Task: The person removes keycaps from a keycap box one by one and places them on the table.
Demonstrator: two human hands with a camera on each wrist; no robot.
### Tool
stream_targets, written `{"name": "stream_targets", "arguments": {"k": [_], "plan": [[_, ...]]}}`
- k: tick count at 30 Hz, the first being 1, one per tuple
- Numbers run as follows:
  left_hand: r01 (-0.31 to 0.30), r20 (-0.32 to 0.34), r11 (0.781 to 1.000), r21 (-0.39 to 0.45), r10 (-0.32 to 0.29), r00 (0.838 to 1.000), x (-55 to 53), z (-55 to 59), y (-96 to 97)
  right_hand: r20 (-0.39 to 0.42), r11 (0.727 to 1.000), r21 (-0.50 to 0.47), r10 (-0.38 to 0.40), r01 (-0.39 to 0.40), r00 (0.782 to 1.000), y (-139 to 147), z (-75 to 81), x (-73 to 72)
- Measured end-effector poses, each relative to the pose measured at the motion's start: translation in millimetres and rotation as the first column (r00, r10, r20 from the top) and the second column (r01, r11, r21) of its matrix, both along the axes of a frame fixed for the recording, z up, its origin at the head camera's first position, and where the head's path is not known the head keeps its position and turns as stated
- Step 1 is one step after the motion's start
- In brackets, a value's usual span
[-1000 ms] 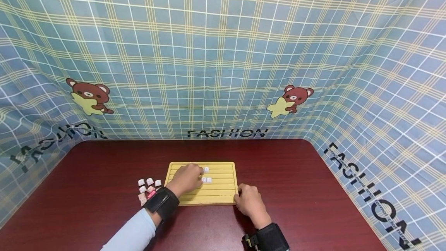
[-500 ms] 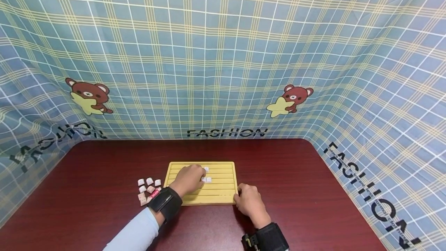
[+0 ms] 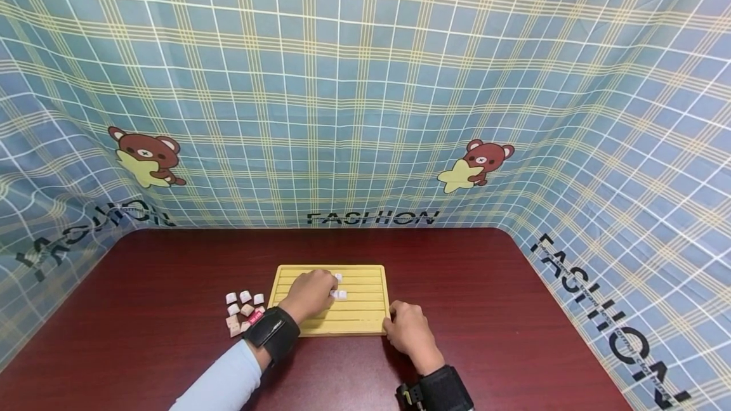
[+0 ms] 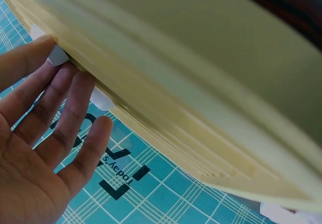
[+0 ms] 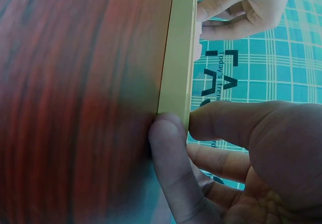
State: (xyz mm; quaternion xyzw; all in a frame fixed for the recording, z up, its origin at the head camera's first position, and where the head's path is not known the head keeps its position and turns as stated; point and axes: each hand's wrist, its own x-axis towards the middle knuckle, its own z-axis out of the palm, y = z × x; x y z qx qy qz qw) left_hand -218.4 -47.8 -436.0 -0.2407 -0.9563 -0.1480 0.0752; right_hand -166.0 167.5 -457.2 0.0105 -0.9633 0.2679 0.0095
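Observation:
A yellow grooved board [image 3: 360,314] lies on the table. My left hand [image 3: 311,292] reaches over its middle from the left. In the left wrist view, the thumb and fingers pinch a small white keycap [image 4: 59,58] close over the grooves. Another white keycap [image 4: 102,99] shows past the fingers. On the board, one white keycap [image 3: 339,277] sits in an upper row and a white pair [image 3: 342,295] sits in a lower row, partly covered by the hand. My right hand [image 3: 408,328] grips the board's right edge, with thumb and a finger [image 5: 216,121] on either side.
Several loose white and pinkish keycaps [image 3: 245,297] lie on the dark red table [image 3: 491,309] left of the board. A red keycap [image 3: 256,316] with lettering lies beside the left wristband [image 3: 273,333]. A checked curtain [image 3: 365,100] surrounds the table's back and sides.
My left hand has moved slightly to the right over the board, covering more of the white keycaps. The right hand stays at the board's edge.

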Motion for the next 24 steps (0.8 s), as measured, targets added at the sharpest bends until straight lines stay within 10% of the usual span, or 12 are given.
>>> {"name": "stream_targets", "arguments": {"k": [24], "plan": [[0.000,-0.022,1.000,-0.019,0.000,1.000,-1.7,-2.0,0.5,-0.010,1.000,0.005,0.019,-0.019,1.000,1.3,-0.3,0.0]]}}
